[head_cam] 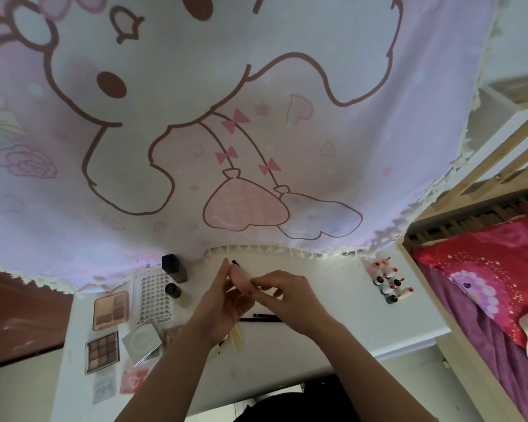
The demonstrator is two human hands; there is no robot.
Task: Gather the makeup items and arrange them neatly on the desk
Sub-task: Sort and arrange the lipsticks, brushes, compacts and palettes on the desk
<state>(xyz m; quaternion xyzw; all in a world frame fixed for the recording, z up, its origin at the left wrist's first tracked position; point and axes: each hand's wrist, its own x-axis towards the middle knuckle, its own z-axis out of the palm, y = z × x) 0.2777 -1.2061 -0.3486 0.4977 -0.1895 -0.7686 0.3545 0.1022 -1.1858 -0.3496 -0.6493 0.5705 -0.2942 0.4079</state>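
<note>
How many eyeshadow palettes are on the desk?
2. The peach palette lies on the left side of the desk; the dark palette lies just in front of it. A partly hidden brownish thing to their right may be another.

1 camera sits on my head and looks forward and down, so my forearms run in from the bottom edge. My left hand (226, 306) and right hand (290, 300) meet just below the picture's middle, close to the lens, both pinching a pale pink tube (240, 277). The white desk (333, 300) lies near, right beneath me. The wide lens bends the cartoon curtain (256, 117) across the whole upper half and catches the red bedding (485, 263) at the right edge.
</note>
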